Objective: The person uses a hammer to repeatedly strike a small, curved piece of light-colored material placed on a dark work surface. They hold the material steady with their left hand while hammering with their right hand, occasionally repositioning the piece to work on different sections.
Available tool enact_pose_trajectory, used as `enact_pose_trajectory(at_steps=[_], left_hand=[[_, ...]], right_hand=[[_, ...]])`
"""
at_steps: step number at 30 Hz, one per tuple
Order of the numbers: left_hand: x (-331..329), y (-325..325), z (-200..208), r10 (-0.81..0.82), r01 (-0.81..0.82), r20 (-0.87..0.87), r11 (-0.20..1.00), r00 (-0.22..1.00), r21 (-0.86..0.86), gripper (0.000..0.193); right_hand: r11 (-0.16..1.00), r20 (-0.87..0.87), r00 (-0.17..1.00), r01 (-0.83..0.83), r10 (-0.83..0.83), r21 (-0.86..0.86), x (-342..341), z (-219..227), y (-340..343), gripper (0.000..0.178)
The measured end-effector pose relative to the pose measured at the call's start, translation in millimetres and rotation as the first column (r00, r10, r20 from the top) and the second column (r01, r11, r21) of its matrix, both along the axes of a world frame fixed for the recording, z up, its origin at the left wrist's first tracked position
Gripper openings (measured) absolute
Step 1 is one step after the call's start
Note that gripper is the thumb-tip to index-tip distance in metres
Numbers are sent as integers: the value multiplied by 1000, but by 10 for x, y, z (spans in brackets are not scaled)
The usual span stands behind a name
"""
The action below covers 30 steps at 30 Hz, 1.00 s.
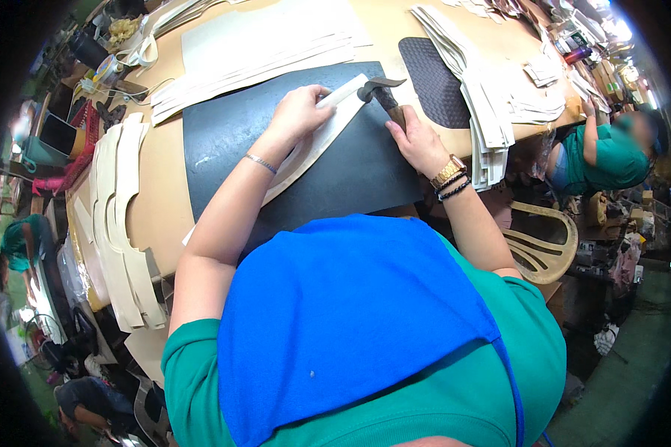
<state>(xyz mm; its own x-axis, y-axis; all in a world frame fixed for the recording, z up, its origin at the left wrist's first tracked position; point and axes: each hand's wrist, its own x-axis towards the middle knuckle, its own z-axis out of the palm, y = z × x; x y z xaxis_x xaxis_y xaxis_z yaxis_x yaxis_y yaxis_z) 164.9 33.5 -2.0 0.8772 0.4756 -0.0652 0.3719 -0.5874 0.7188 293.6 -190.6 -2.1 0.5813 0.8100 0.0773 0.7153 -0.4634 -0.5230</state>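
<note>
A long curved off-white strip (pixel 303 162) lies across a large black mat (pixel 224 153) in front of me. My left hand (pixel 300 113) grips the strip's edge near its upper half, thumb on top and fingers curled. In my right hand (pixel 419 144) is a hammer (pixel 384 97), held by its wooden handle. Its dark metal head, with a curved pointed end, is at the strip's far tip; whether it touches cannot be made out. The strip's near end passes behind my left forearm.
Stacked off-white pieces (pixel 261 74) lie beyond the mat, more strips (pixel 119 216) at the left table edge. A dark textured pad (pixel 434 82) and a strip bundle (pixel 484 112) are on the right. A co-worker (pixel 608 153) sits at right, near a plastic chair (pixel 548 238).
</note>
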Motion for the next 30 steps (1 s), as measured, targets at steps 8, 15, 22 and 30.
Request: enact_pose_trajectory(at_steps=[8, 15, 22, 30], left_hand=[[258, -54, -86, 0, -8, 107, 997, 994, 77, 25], [257, -96, -343, -184, 35, 175, 779, 967, 626, 19], [-11, -34, -168, -78, 46, 129, 970, 989, 238, 20], [-116, 13, -89, -171, 158, 11, 935, 985, 317, 26]], right_hand=[[999, -10, 1000, 2, -3, -38, 67, 5, -9, 38], [992, 97, 992, -75, 85, -105, 12, 442, 370, 32], [966, 139, 979, -114, 149, -233, 193, 328, 411, 32], [968, -81, 974, -221, 213, -115, 164, 285, 391, 42]])
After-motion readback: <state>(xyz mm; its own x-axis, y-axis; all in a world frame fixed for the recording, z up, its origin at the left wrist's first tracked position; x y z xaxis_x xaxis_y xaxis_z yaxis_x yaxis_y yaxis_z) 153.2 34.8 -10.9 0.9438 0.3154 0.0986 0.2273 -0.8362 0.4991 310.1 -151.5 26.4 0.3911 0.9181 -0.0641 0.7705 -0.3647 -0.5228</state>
